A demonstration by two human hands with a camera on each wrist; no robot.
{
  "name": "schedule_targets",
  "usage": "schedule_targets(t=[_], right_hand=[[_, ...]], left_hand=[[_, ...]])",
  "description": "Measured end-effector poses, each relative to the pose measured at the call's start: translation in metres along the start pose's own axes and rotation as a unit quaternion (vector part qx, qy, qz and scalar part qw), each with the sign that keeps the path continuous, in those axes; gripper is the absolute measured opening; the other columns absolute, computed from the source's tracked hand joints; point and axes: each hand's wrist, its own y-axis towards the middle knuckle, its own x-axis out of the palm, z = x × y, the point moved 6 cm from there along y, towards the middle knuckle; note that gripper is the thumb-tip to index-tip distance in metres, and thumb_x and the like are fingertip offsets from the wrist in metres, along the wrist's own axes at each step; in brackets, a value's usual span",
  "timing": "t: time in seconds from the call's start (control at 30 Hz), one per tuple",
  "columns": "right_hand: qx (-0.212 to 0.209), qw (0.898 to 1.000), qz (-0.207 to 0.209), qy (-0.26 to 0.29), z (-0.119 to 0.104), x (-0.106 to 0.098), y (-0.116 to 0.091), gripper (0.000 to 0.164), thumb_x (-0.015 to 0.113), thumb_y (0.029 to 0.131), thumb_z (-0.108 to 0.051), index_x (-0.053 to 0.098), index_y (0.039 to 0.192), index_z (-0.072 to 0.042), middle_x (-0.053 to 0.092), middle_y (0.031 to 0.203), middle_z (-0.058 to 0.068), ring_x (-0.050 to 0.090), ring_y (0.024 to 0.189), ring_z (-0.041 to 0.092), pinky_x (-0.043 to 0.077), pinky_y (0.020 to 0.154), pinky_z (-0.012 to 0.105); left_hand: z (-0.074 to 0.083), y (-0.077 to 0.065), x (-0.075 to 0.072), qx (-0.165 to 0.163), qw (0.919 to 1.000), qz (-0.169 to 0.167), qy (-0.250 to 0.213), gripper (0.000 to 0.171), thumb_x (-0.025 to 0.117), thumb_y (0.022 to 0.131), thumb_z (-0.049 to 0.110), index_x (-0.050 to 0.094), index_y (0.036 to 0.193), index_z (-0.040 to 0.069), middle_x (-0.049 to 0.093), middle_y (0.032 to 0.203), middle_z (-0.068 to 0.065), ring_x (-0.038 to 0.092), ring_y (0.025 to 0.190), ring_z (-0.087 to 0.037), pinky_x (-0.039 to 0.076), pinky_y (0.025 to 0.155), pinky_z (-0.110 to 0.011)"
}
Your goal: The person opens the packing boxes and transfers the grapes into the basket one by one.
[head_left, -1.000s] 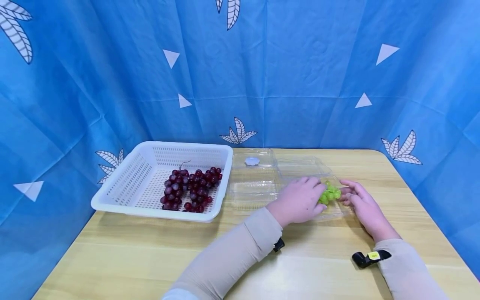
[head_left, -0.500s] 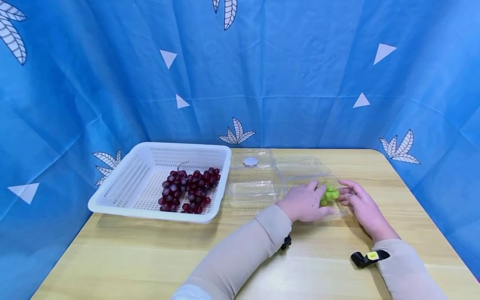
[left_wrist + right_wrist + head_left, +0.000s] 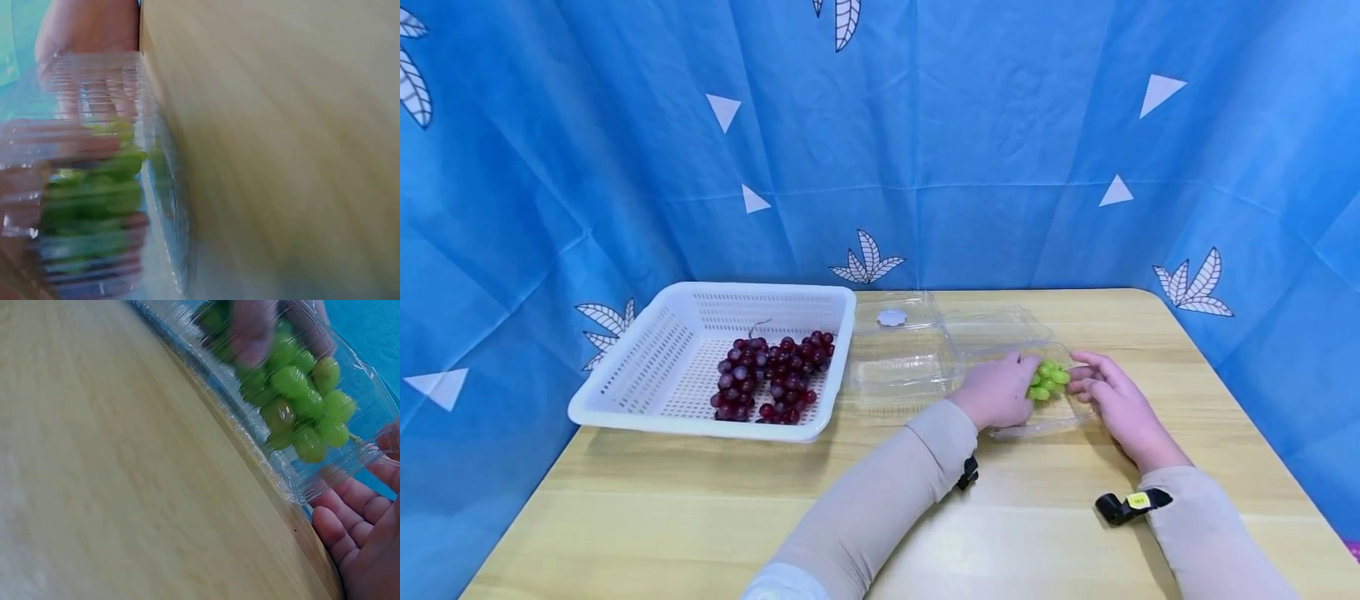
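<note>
A bunch of green grapes (image 3: 1048,379) lies in a clear plastic clamshell container (image 3: 1045,429) on the right of the table, its lid opened to the back. My left hand (image 3: 996,392) reaches into the container from the left and grips the bunch. In the right wrist view its fingers are on top of the grapes (image 3: 300,403). My right hand (image 3: 1120,408) holds the container's right end, its fingers curled against the outer wall. The left wrist view is blurred, with the grapes (image 3: 94,194) showing through the ribbed plastic wall.
On the left stands a white perforated basket (image 3: 685,429) with bunches of red grapes (image 3: 775,375). Between it and my left hand, another clear clamshell (image 3: 898,367) lies opened, a white label (image 3: 892,317) on its lid. A blue curtain (image 3: 1000,150) hangs behind the wooden table (image 3: 700,517).
My left hand's fingers have curled in on the green grapes, and the bunch has shifted slightly left. The right hand stays at the container's end. The head view has shifted slightly.
</note>
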Motion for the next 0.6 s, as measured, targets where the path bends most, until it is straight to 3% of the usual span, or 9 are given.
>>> schedule_targets(t=[0.13,0.27,0.43,0.6], right_hand=[[0.001,1.000,0.003,-0.003,-0.001,0.000,0.001,0.053,0.031,0.101,0.000,0.033,0.154,0.000,0.052,0.131,0.025,0.061,0.105,0.014,0.052,0.082,0.021],[0.004,1.000,-0.001,-0.004,-0.001,0.000,0.000,0.052,0.029,0.102,-0.002,0.032,0.155,-0.001,0.053,0.132,0.026,0.061,0.105,0.015,0.052,0.083,0.022],[-0.002,1.000,-0.006,-0.007,0.000,0.000,-0.001,0.050,0.028,0.104,-0.003,0.032,0.154,0.000,0.055,0.132,0.027,0.061,0.105,0.015,0.052,0.083,0.022],[-0.006,1.000,-0.005,-0.005,0.000,0.000,0.000,0.050,0.029,0.105,-0.004,0.032,0.155,-0.001,0.055,0.132,0.026,0.061,0.104,0.016,0.052,0.083,0.022]], left_hand=[[-0.006,-0.006,-0.015,0.003,0.9986,0.049,-0.021,0.059,0.064,0.095,0.033,0.044,0.151,0.022,0.056,0.125,0.003,0.057,0.083,-0.010,0.051,0.067,-0.024],[-0.009,-0.015,-0.034,0.002,0.9958,0.085,-0.036,0.055,0.060,0.097,0.033,0.047,0.148,0.022,0.055,0.123,0.006,0.055,0.079,-0.009,0.048,0.064,-0.021],[-0.006,-0.032,-0.064,0.028,0.9910,0.121,-0.051,0.045,0.058,0.098,0.028,0.051,0.141,0.018,0.055,0.115,0.006,0.054,0.077,-0.007,0.045,0.060,-0.019],[-0.008,-0.051,-0.093,0.050,0.9863,0.149,-0.050,0.042,0.053,0.101,0.028,0.053,0.140,0.013,0.059,0.115,0.005,0.055,0.084,-0.006,0.047,0.066,-0.019]])
